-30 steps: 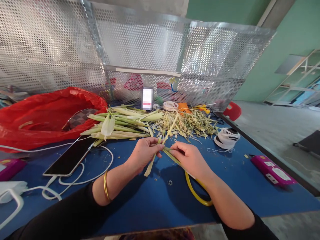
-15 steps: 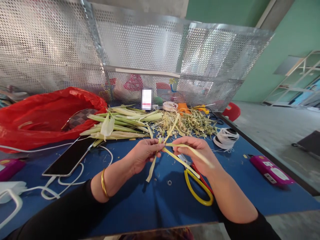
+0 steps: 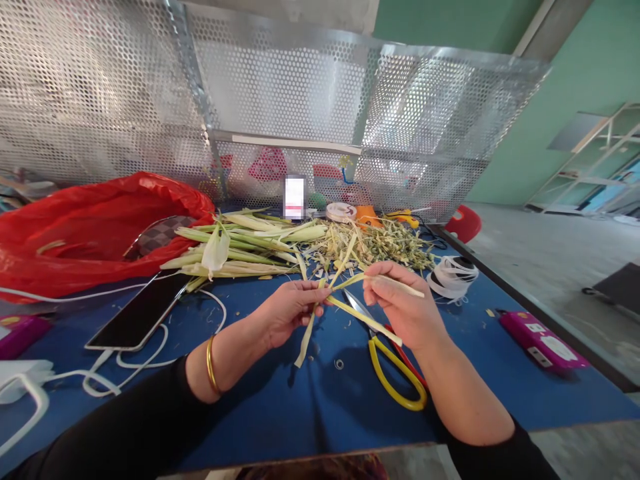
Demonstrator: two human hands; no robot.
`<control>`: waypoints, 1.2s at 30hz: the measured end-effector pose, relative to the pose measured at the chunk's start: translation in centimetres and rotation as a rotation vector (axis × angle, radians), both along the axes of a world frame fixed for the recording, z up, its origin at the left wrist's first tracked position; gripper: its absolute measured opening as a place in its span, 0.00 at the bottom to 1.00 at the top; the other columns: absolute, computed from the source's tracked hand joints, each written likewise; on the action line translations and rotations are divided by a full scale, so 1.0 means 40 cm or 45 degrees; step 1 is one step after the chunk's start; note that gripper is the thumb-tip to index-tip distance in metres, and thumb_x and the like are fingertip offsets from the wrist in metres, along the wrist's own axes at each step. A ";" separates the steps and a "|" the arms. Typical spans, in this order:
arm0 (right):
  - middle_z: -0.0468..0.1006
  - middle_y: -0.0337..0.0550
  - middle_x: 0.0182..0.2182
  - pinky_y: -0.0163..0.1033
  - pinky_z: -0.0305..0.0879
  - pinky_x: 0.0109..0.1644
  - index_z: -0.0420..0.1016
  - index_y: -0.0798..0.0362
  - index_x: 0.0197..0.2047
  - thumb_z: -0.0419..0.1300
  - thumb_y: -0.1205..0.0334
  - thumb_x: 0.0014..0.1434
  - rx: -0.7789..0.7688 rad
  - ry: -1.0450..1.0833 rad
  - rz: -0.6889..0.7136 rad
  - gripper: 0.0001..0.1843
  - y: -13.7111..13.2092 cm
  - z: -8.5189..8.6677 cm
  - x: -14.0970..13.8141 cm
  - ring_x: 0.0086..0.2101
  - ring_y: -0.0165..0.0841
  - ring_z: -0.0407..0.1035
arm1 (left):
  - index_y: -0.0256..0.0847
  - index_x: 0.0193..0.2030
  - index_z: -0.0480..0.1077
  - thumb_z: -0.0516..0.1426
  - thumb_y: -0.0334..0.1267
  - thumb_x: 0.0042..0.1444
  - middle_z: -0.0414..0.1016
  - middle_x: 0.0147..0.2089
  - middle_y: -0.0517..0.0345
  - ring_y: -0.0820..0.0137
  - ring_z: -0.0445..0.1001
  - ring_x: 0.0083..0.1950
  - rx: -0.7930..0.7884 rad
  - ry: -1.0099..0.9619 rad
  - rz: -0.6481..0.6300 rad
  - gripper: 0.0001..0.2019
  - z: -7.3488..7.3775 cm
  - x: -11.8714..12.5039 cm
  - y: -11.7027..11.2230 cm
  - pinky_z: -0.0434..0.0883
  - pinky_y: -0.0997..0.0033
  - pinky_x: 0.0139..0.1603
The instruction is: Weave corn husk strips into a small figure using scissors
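My left hand (image 3: 295,308) pinches the crossing point of several pale green strips, which look like corn husk (image 3: 345,259). One strip hangs below the fingers, another points up and away, and a third slants down to the right. My right hand (image 3: 403,303) is closed on one more strip, whose free end sticks out past the fingers to the right. Beneath the right hand lie scissors (image 3: 399,380) with yellow and red handles, their blades slightly apart. Behind the hands is a pile of whole husks (image 3: 250,250).
Chopped bits (image 3: 385,243) are heaped at the back, near a roll of tape (image 3: 341,212). A white ribbon spool (image 3: 453,277) and purple packet (image 3: 543,340) lie right. Left are a red bag (image 3: 100,267), a tablet (image 3: 143,313) and white cables. A perforated metal screen (image 3: 280,80) stands behind.
My right hand has moved slightly up and right along its strip, pulling it away from the crossing. The scissors' blades show more now. My left hand keeps its pinch.
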State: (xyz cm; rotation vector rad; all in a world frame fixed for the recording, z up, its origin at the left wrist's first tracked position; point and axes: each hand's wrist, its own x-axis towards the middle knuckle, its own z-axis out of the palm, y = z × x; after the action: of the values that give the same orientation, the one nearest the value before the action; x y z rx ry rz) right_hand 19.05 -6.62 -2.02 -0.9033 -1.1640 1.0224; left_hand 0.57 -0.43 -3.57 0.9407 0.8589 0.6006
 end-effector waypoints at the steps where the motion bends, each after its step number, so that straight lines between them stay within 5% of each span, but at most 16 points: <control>1: 0.76 0.40 0.27 0.38 0.66 0.30 0.75 0.53 0.36 0.65 0.63 0.50 0.006 -0.017 -0.013 0.09 -0.001 0.001 0.000 0.25 0.30 0.68 | 0.34 0.29 0.70 0.65 0.35 0.45 0.71 0.25 0.59 0.83 0.62 0.19 -0.011 -0.017 0.011 0.08 0.001 0.000 0.001 0.49 0.84 0.15; 9: 0.73 0.41 0.27 0.38 0.63 0.32 0.78 0.52 0.32 0.58 0.62 0.59 0.334 -0.335 -0.343 0.08 -0.003 -0.016 -0.007 0.25 0.28 0.65 | 0.35 0.27 0.69 0.65 0.38 0.44 0.68 0.21 0.61 0.82 0.61 0.19 0.075 0.043 0.049 0.10 0.000 0.001 0.000 0.48 0.83 0.15; 14: 0.70 0.38 0.26 0.35 0.59 0.29 0.75 0.52 0.37 0.55 0.61 0.61 0.160 -0.218 -0.273 0.08 0.001 -0.013 -0.008 0.23 0.26 0.61 | 0.34 0.32 0.74 0.65 0.41 0.43 0.70 0.24 0.59 0.81 0.62 0.21 0.276 0.135 0.057 0.13 0.002 0.003 -0.005 0.49 0.82 0.17; 21: 0.66 0.33 0.20 0.32 0.54 0.26 0.71 0.53 0.29 0.57 0.60 0.59 0.055 -0.719 -0.349 0.09 -0.010 -0.012 -0.021 0.21 0.25 0.58 | 0.35 0.37 0.76 0.64 0.42 0.43 0.75 0.28 0.56 0.79 0.64 0.21 0.432 0.267 0.058 0.16 0.005 0.007 -0.009 0.51 0.80 0.18; 25: 0.65 0.33 0.17 0.32 0.51 0.24 0.69 0.53 0.25 0.56 0.61 0.58 0.021 -0.886 -0.324 0.11 -0.009 -0.014 -0.029 0.19 0.24 0.56 | 0.36 0.33 0.74 0.64 0.40 0.42 0.76 0.26 0.58 0.79 0.66 0.20 0.434 0.268 0.054 0.12 0.012 0.011 -0.014 0.56 0.80 0.20; 36: 0.67 0.35 0.18 0.33 0.49 0.23 0.71 0.54 0.25 0.56 0.59 0.58 -0.170 -0.742 -0.164 0.13 -0.004 -0.016 -0.032 0.19 0.25 0.53 | 0.37 0.28 0.78 0.64 0.39 0.43 0.73 0.21 0.60 0.78 0.65 0.21 0.505 0.208 0.042 0.08 0.018 0.014 -0.030 0.62 0.77 0.27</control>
State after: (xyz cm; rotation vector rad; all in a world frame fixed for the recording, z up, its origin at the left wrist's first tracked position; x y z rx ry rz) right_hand 17.76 -6.78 -2.64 -1.4231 -1.5030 0.7553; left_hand 1.13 -1.64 -2.86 1.3512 0.9190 0.7457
